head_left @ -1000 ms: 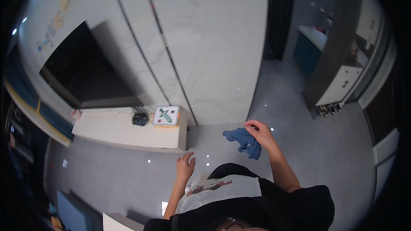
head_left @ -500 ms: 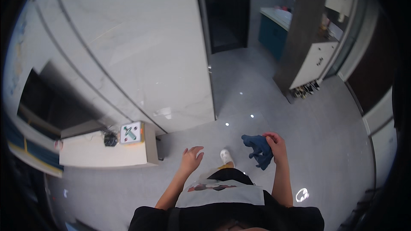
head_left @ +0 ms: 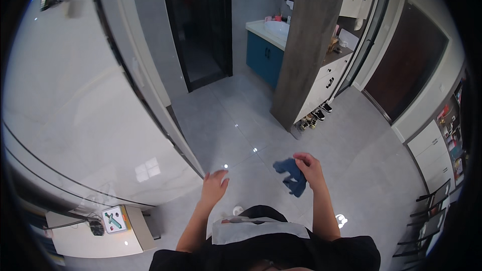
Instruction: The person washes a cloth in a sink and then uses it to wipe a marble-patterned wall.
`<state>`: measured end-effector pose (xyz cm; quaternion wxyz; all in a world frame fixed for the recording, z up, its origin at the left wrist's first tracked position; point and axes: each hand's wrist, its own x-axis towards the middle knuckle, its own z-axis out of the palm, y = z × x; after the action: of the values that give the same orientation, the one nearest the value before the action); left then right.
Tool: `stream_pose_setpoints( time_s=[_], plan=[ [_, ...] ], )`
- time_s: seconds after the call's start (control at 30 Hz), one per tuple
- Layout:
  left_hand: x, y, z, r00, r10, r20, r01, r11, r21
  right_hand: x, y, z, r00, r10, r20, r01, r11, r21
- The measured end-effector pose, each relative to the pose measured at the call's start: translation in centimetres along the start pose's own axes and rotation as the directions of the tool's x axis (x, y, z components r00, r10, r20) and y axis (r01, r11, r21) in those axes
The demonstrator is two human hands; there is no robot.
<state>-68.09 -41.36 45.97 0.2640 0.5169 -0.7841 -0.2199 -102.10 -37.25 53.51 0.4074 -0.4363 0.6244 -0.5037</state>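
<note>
A crumpled dark blue cloth [head_left: 297, 186] hangs from my right hand [head_left: 311, 170], whose thumb and fingers pinch it at the top. It droops over the floor in front of me, and its exact kind cannot be made out. My left hand [head_left: 214, 187] is in the air to the left, empty, with its fingers loosely apart. Close to that hand in the picture runs the end of a white marbled wall [head_left: 188, 153].
Ahead are a dark doorway [head_left: 201, 30], a blue-green washbasin cabinet [head_left: 263, 54] and a tall brown panel [head_left: 306, 35]. Several shoes [head_left: 314, 117] lie under a white cabinet [head_left: 329, 83]. A low white cabinet [head_left: 75, 236] stands at left, chairs [head_left: 432, 221] at right.
My view has swung to the right and forward. The wall and low cabinet have shifted left, while the washbasin area, brown door and chairs show more. The cloth remains in my right hand.
</note>
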Motion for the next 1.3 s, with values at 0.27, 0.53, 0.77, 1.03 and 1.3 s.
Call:
stream_pose_setpoints(
  time_s=[0.27, 0.53, 0.77, 1.03, 1.3],
  plan=[
    [12.8, 0.0, 1.8, 0.988, -0.033, 0.148, 0.034, 0.999, -0.006, 12.1, 4.8, -3.0, 0.966, 0.028, -0.259, 0.014, 0.987, 0.16],
    [26.9, -4.4, 4.9, 0.982, -0.184, 0.031, 0.176, 0.968, 0.179, 31.9, 9.3, -7.2, 0.979, 0.018, -0.204, -0.001, 0.997, 0.081],
    [43.4, 0.3, 9.1, 0.989, -0.144, 0.025, 0.142, 0.988, 0.061, 51.9, 2.3, -6.0, 0.972, -0.226, -0.066, 0.218, 0.97, -0.109],
    [54.4, -5.7, 11.0, 0.976, -0.213, -0.035, 0.215, 0.974, 0.065, 65.9, 4.3, -4.2, 0.985, -0.157, -0.066, 0.149, 0.981, -0.122],
    [70.6, -19.5, 9.5, 0.967, -0.253, 0.042, 0.251, 0.967, 0.037, 80.5, 3.6, 1.1, 0.97, -0.136, -0.2, 0.122, 0.989, -0.081]
  ],
)
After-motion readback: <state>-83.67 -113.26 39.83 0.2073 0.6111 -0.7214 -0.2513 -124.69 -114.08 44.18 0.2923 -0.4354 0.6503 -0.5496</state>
